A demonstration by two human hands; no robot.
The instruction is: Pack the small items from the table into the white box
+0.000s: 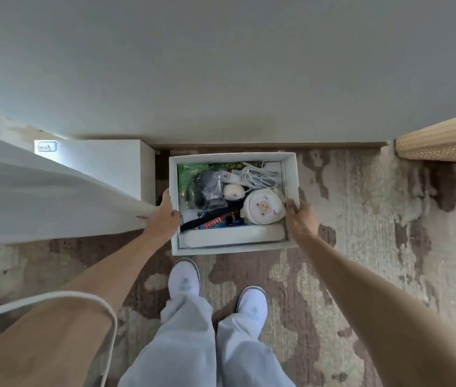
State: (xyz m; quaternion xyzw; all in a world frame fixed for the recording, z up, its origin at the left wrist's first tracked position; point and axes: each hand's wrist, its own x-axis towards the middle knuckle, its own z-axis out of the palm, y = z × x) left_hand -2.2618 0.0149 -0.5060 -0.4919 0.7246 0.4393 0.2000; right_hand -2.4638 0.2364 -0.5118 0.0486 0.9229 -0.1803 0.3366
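The white box (231, 157) is low over the patterned rug, close to the wall, and I look straight down into it. My left hand (162, 216) grips its left wall and my right hand (300, 219) grips its right wall. Inside lie a round cream plush toy (263, 206), a coiled white cable (257, 177), a black pouch (210, 188), a green packet (186, 174), a white tube (229, 175), a small red packet (213, 222) and a long white pad (232, 237) along the near wall.
A white cabinet (104, 166) stands just left of the box, with a white cloth-covered surface (40, 202) in front of it. A wicker piece (444, 141) sits at the right by the wall. My feet in white slippers (185, 280) stand behind the box.
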